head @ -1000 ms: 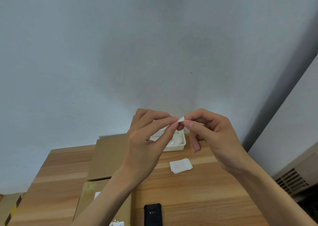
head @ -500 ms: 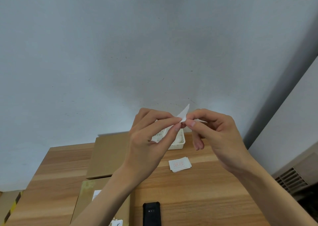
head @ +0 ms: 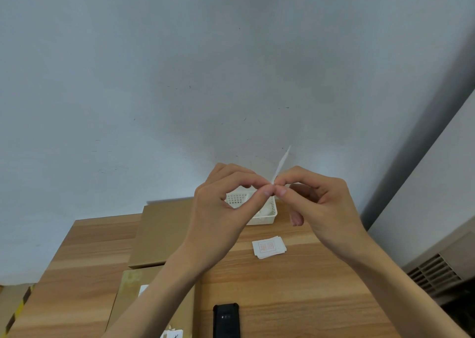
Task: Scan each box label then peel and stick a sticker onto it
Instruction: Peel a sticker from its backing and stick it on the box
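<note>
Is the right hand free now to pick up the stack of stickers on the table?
Probably not yet. The right hand and the left hand both pinch the sticker being peeled. Nothing lies over the stack of stickers.

Before me, a white slotted basket (head: pixel 267 215) at my wooden table's (head: pixel 295 286) far edge, grey wall (head: pixel 180 80) behind.

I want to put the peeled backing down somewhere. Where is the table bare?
Bare wood lies right of the black scanner, below the sticker stack, out to the table's right edge, and along the left edge beside the flat cardboard box. It is crowded near the white basket, under both hands.
</note>
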